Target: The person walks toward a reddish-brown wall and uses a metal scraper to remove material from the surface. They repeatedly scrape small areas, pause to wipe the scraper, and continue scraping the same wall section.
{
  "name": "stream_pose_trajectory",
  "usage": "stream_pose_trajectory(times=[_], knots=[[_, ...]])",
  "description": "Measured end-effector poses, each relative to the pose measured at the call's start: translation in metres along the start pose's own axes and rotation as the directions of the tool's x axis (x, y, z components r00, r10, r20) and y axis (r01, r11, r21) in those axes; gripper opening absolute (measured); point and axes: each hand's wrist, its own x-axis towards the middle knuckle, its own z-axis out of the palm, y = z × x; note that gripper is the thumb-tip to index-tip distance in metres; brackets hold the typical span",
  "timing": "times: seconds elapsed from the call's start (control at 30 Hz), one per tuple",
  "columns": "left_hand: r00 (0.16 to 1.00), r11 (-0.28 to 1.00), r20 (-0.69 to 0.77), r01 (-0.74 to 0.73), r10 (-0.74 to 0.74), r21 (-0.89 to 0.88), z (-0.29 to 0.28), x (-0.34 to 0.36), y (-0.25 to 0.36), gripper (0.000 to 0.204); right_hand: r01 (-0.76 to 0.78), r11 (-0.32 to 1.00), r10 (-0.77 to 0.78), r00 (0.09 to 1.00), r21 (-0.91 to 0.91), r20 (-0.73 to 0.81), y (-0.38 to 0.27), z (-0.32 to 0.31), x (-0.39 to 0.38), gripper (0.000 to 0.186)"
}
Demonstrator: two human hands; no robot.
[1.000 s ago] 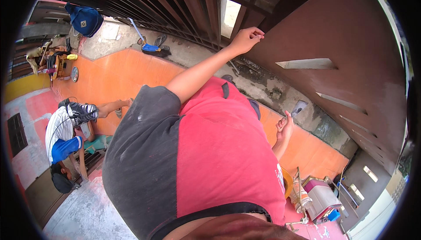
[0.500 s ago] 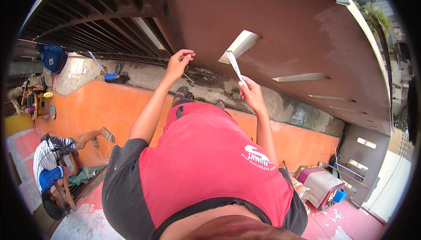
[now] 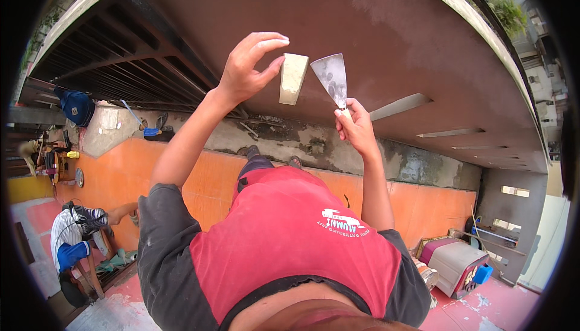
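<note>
A putty knife [image 3: 331, 77] is in my right hand [image 3: 357, 128], its fingers wrapped round the handle. The broad metal blade points up, face toward me, with grey smudges on it. My left hand [image 3: 251, 68] is raised in front of the brown wall [image 3: 290, 10], fingers curved and apart, with nothing in them. Its fingertips come close to the left edge of a pale slot [image 3: 293, 80] in that wall; whether they touch it I cannot tell. The blade is just right of the same slot.
More slots [image 3: 400, 107] run along the wall to the right. A dark slatted gate [image 3: 121, 53] is at the left. An orange tiled strip [image 3: 199, 162] lies below. Another person [image 3: 72, 234] bends down at the lower left. A pet carrier [image 3: 453, 264] stands at lower right.
Both hands have risen. My left hand has moved up closer to the slot. The putty knife has turned from nearly edge-on to show its flat blade. The other person's leg has drawn in.
</note>
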Motion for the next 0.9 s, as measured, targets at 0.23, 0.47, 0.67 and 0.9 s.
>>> stream_pose_trajectory(times=[0.23, 0.47, 0.67, 0.9], knots=[[0.868, 0.761, 0.232, -0.497, 0.44, 0.416, -0.005, 0.183, -0.008, 0.062, -0.006, 1.0, 0.005, 0.997, 0.017, 0.072, 0.003, 0.015, -0.005, 0.018], [0.843, 0.685, 0.049, -0.468, 0.536, 0.559, -0.078, 0.19, -0.015, 0.037, -0.034, 0.996, 0.029, 0.997, 0.079, 0.066, 0.028, 0.007, -0.013, 0.016], [0.999, 0.701, 0.011, 0.016, -0.034, 0.713, -0.165, 0.163, -0.026, 0.04, -0.064, 0.998, 0.064, 0.998, 0.027, -0.01, 0.02, -0.009, -0.011, 0.016], [0.975, 0.696, 0.202, -0.082, -0.092, 0.713, -0.173, 0.133, -0.03, 0.051, -0.059, 0.998, 0.059, 0.998, -0.004, 0.036, -0.005, 0.008, 0.011, 0.02]])
